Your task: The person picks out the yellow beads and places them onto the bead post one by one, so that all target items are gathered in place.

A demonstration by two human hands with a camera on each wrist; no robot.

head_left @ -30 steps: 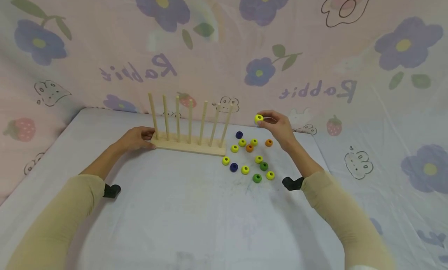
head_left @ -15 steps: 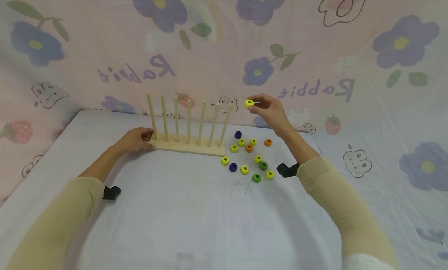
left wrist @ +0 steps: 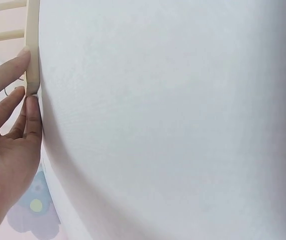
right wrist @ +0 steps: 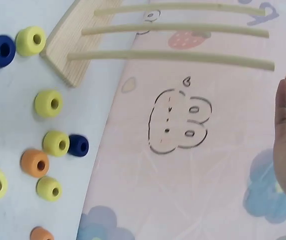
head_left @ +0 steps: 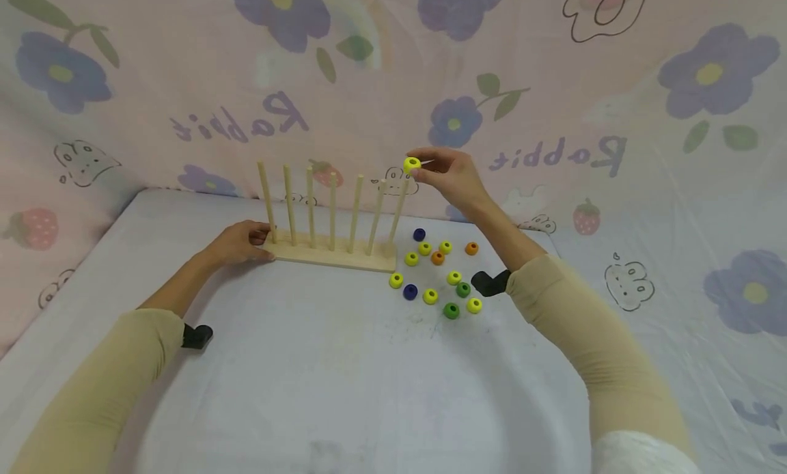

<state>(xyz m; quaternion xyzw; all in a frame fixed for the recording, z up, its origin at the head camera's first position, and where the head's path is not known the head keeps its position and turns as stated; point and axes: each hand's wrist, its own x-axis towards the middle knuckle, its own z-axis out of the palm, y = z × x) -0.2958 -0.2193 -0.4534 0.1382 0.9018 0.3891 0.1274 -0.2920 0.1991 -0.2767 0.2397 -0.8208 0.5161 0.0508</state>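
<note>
Right hand (head_left: pixel 449 177) pinches a rounded yellow bead (head_left: pixel 412 164), seemingly wooden, near a slim peg (right wrist: pixel 183 58). Left hand (head_left: pixel 240 243) grips the grained wooden base (head_left: pixel 332 258).

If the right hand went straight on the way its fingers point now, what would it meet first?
The way looks free: the right hand seems aimed just above the wooden pegs. Depth is unclear, so the yellow bead it pinches might brush the nearest peg.
</note>
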